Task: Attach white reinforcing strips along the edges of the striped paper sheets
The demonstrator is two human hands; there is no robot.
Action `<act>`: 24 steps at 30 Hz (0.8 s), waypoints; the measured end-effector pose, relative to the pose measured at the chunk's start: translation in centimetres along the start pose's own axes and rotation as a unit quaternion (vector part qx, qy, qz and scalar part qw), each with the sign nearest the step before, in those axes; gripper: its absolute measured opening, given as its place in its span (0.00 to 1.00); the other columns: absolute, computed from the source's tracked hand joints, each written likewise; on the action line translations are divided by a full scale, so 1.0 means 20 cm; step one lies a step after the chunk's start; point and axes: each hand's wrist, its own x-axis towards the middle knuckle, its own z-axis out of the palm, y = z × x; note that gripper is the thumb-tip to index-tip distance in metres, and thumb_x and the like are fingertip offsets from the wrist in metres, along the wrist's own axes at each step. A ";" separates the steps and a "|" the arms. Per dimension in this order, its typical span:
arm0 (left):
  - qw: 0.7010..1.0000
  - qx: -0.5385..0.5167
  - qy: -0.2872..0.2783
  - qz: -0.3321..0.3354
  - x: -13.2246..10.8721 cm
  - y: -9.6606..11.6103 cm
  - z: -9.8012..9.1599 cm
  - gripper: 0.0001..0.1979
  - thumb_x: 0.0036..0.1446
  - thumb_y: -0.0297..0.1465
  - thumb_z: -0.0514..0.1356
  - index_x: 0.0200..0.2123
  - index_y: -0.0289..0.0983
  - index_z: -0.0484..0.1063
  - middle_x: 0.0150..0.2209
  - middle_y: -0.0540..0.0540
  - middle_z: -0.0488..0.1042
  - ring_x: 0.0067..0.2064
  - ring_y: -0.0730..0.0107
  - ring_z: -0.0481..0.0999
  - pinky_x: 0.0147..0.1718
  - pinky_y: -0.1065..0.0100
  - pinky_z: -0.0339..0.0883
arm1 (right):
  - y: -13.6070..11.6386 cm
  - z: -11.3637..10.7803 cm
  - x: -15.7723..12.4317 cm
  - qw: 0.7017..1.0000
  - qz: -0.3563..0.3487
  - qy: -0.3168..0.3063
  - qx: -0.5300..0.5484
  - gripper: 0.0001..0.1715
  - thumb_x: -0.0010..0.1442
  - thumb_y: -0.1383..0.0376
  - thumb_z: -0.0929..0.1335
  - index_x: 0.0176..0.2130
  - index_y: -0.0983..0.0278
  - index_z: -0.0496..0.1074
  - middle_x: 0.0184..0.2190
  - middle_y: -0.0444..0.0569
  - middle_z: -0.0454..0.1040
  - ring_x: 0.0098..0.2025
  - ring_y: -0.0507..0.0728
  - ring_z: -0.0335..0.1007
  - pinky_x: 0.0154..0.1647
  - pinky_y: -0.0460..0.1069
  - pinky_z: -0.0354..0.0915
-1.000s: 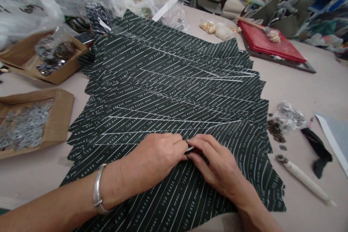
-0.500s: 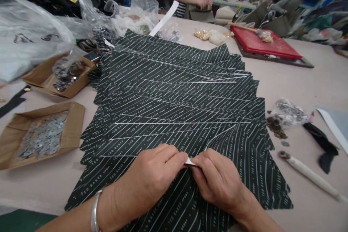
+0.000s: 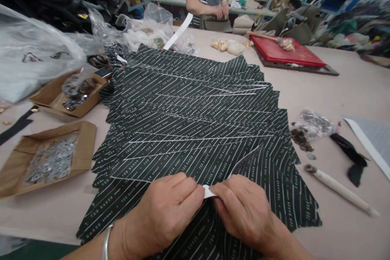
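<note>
A fanned stack of dark green fabric pieces (image 3: 195,118) with white diagonal stripes and printed lettering covers the middle of the table. My left hand (image 3: 166,213) and my right hand (image 3: 243,211) meet at the stack's near edge. Together they pinch the corner of the top piece (image 3: 209,191), which is lifted and shows its white underside. A silver bangle sits on my left wrist.
Two cardboard boxes of small metal parts (image 3: 51,160) (image 3: 71,93) stand at the left, with plastic bags behind. At the right lie a white-handled tool (image 3: 338,189), a bag of small hardware (image 3: 313,124) and black scraps. A red tray (image 3: 286,53) sits far back; another person works beyond it.
Both hands have pulled back toward me, and the top piece's corner has risen off the stack, showing its white underside. The view has tilted up.
</note>
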 end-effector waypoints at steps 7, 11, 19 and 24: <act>0.981 0.173 0.042 0.076 0.14 -0.02 -0.30 0.10 0.67 0.25 0.49 0.42 0.32 0.70 0.32 0.45 0.73 0.30 0.66 0.65 0.27 0.63 0.58 | 0.06 -0.22 0.14 0.991 -0.017 0.043 -0.123 0.08 0.59 0.72 0.70 0.40 0.63 0.72 0.29 0.46 0.77 0.37 0.59 0.66 0.44 0.56 0.61; 0.963 0.242 0.073 0.097 0.17 -0.05 -0.34 0.08 0.65 0.25 0.52 0.42 0.34 0.71 0.35 0.45 0.74 0.35 0.64 0.69 0.31 0.62 0.63 | 0.07 -0.25 0.15 0.985 -0.036 0.064 -0.159 0.11 0.60 0.73 0.70 0.44 0.65 0.73 0.33 0.50 0.77 0.41 0.60 0.66 0.46 0.57 0.61; 0.984 0.178 0.019 0.013 -0.07 -0.01 0.13 0.08 0.64 0.22 0.52 0.37 0.32 0.71 0.36 0.42 0.74 0.35 0.62 0.71 0.30 0.62 0.67 | 0.09 -0.05 -0.14 0.986 -0.013 -0.112 -0.120 0.14 0.66 0.72 0.62 0.47 0.70 0.73 0.37 0.55 0.75 0.37 0.60 0.68 0.38 0.56 0.67; 0.990 0.122 0.013 -0.064 -0.15 0.05 0.18 0.05 0.64 0.25 0.54 0.40 0.32 0.69 0.39 0.42 0.73 0.41 0.61 0.72 0.34 0.63 0.69 | 0.11 -0.14 -0.09 0.982 0.007 -0.187 -0.033 0.15 0.65 0.71 0.60 0.46 0.65 0.73 0.38 0.53 0.76 0.38 0.57 0.72 0.40 0.52 0.73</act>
